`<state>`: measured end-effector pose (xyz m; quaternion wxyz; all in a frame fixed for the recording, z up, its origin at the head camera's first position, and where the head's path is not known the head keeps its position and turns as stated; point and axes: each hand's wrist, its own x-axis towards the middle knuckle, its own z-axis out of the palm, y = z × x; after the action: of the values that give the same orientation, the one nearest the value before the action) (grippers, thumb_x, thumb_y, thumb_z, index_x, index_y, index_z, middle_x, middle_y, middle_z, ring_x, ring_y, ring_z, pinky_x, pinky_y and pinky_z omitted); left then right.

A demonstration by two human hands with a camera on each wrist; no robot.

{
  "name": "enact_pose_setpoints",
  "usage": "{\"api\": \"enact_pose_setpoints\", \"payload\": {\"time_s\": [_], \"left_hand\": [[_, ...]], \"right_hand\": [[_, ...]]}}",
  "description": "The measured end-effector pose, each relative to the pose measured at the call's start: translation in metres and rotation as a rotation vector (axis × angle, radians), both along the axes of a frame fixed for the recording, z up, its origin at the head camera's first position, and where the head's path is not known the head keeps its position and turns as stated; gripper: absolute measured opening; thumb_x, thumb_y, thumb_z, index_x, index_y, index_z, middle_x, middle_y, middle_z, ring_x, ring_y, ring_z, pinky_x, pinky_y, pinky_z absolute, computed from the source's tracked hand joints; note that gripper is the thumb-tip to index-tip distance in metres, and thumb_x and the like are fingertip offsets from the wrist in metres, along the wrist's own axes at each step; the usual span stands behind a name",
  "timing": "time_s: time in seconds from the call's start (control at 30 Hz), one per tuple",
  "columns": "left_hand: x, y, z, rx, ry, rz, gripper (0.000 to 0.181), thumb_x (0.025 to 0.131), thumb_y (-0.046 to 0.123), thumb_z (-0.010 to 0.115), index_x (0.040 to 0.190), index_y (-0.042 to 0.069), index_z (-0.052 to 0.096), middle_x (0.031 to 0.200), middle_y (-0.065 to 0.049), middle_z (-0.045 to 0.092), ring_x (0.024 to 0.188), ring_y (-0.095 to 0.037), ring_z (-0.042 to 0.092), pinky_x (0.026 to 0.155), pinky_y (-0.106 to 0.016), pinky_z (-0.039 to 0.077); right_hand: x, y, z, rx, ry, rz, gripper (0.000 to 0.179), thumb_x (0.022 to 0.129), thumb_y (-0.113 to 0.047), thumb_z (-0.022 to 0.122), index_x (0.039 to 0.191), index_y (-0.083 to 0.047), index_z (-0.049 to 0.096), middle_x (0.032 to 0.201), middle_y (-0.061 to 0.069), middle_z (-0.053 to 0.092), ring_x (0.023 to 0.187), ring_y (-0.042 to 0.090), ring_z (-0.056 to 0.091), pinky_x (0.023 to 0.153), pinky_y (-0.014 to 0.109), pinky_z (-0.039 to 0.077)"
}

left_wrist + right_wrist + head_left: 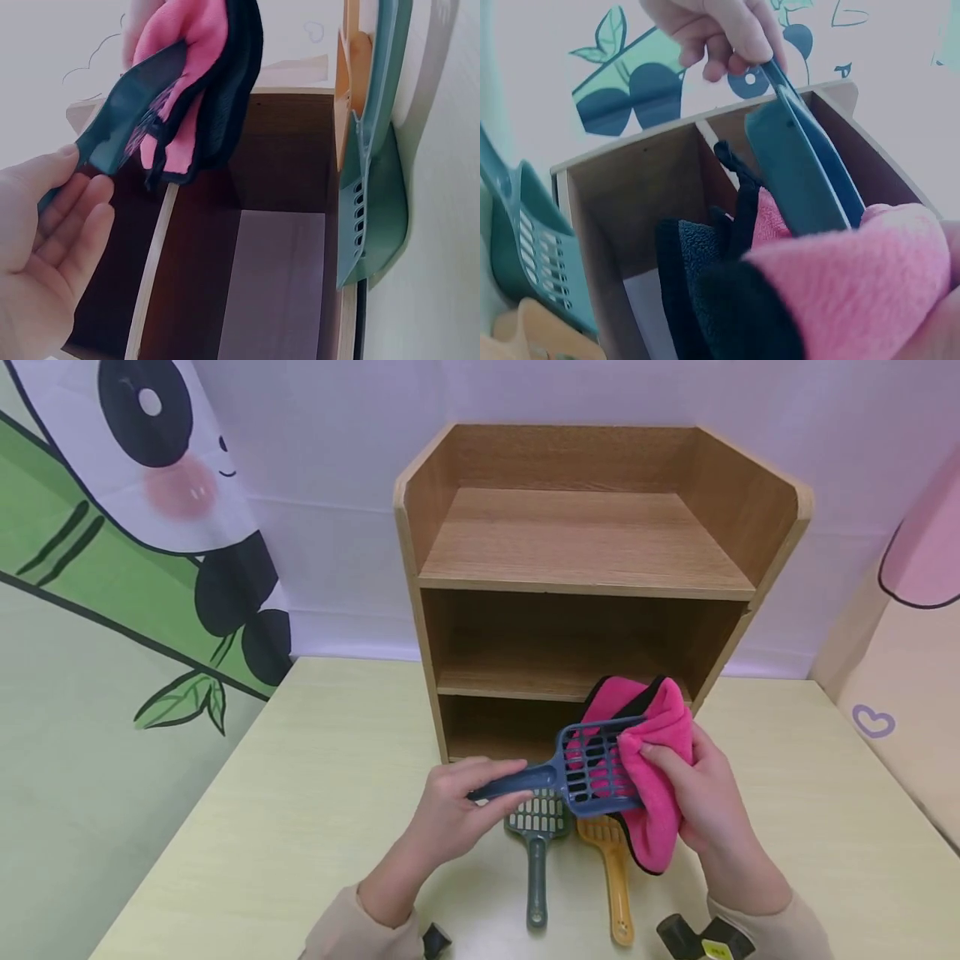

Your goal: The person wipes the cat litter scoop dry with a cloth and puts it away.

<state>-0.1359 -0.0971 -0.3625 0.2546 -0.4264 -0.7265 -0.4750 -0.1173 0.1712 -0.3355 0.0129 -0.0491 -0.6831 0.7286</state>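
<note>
My left hand [465, 806] pinches the handle of a blue slotted litter scoop [598, 768], raised over the table. In my right hand [708, 793] is a pink cloth [660, 777] with black edging, folded over the far end of the scoop's head. The left wrist view shows thumb and fingers on the handle of the scoop [124, 112]. Below, a grey-green litter scoop [537, 852] and a yellow one [615, 877] lie side by side on the table, handles toward me. The cloth hides part of the yellow scoop's head.
A wooden shelf unit [585, 585] with a raised-side top and two compartments stands behind the hands. It rests on a pale table [300, 793]. A printed fabric backdrop [330, 485] hangs behind.
</note>
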Motion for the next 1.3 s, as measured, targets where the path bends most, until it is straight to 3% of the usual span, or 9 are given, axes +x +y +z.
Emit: {"api": "enact_pose_setpoints", "payload": {"time_s": [0.23, 0.47, 0.63, 0.77, 0.97, 1.2, 1.3], "left_hand": [[0.004, 0.005, -0.004, 0.093, -0.098, 0.089, 0.032, 0.075, 0.006, 0.079, 0.104, -0.003, 0.070, 0.086, -0.013, 0.072, 0.066, -0.014, 0.064, 0.057, -0.015, 0.051], [0.010, 0.016, -0.007, 0.182, -0.136, 0.089, 0.037, 0.070, -0.002, 0.079, 0.105, -0.005, 0.069, 0.086, -0.016, 0.072, 0.063, -0.015, 0.065, 0.055, -0.016, 0.051], [0.014, 0.022, -0.010, 0.179, -0.178, 0.050, 0.038, 0.073, -0.003, 0.077, 0.109, -0.005, 0.068, 0.087, -0.015, 0.072, 0.064, -0.014, 0.065, 0.055, -0.017, 0.051], [0.019, 0.026, -0.012, 0.146, -0.202, 0.065, 0.038, 0.075, 0.002, 0.077, 0.112, -0.002, 0.068, 0.080, -0.010, 0.071, 0.060, -0.010, 0.059, 0.052, -0.015, 0.047], [0.017, 0.034, -0.017, 0.096, -0.095, 0.097, 0.035, 0.081, 0.009, 0.074, 0.113, -0.002, 0.067, 0.077, -0.008, 0.069, 0.058, -0.008, 0.054, 0.053, -0.008, 0.044], [0.014, 0.039, -0.018, -0.020, 0.106, 0.155, 0.033, 0.082, 0.012, 0.073, 0.112, -0.001, 0.068, 0.083, -0.009, 0.072, 0.059, -0.008, 0.058, 0.058, -0.003, 0.043], [0.013, 0.039, -0.015, -0.044, 0.134, 0.157, 0.031, 0.084, 0.014, 0.071, 0.111, -0.001, 0.068, 0.085, -0.009, 0.073, 0.061, -0.009, 0.062, 0.061, -0.004, 0.046]], "right_hand": [[0.005, -0.005, 0.004, -0.233, -0.097, 0.075, 0.034, 0.097, -0.029, 0.054, 0.127, -0.021, 0.039, 0.113, -0.005, 0.054, 0.098, 0.008, 0.061, 0.083, 0.023, 0.054], [0.013, -0.017, 0.002, -0.440, 0.003, 0.180, 0.032, 0.102, -0.023, 0.039, 0.132, -0.017, 0.032, 0.122, -0.004, 0.047, 0.108, 0.008, 0.053, 0.091, 0.020, 0.050], [0.015, -0.028, 0.002, -0.520, 0.050, 0.153, 0.041, 0.101, -0.018, 0.040, 0.138, -0.019, 0.024, 0.129, -0.001, 0.042, 0.118, 0.012, 0.048, 0.096, 0.023, 0.047], [0.019, -0.041, 0.003, -0.533, -0.018, 0.103, 0.050, 0.100, -0.019, 0.045, 0.142, -0.026, 0.018, 0.138, -0.001, 0.033, 0.129, 0.016, 0.036, 0.099, 0.026, 0.046], [0.019, -0.052, 0.001, -0.510, -0.107, 0.048, 0.063, 0.098, -0.017, 0.050, 0.147, -0.029, 0.011, 0.146, -0.001, 0.028, 0.136, 0.018, 0.033, 0.099, 0.027, 0.045], [0.010, -0.044, -0.005, -0.500, -0.190, 0.022, 0.069, 0.098, -0.016, 0.051, 0.151, -0.028, 0.008, 0.149, -0.003, 0.030, 0.133, 0.015, 0.041, 0.098, 0.028, 0.046], [0.006, -0.040, -0.005, -0.518, -0.191, -0.010, 0.068, 0.098, -0.018, 0.051, 0.151, -0.029, 0.010, 0.149, -0.003, 0.028, 0.136, 0.016, 0.037, 0.098, 0.027, 0.046]]}}
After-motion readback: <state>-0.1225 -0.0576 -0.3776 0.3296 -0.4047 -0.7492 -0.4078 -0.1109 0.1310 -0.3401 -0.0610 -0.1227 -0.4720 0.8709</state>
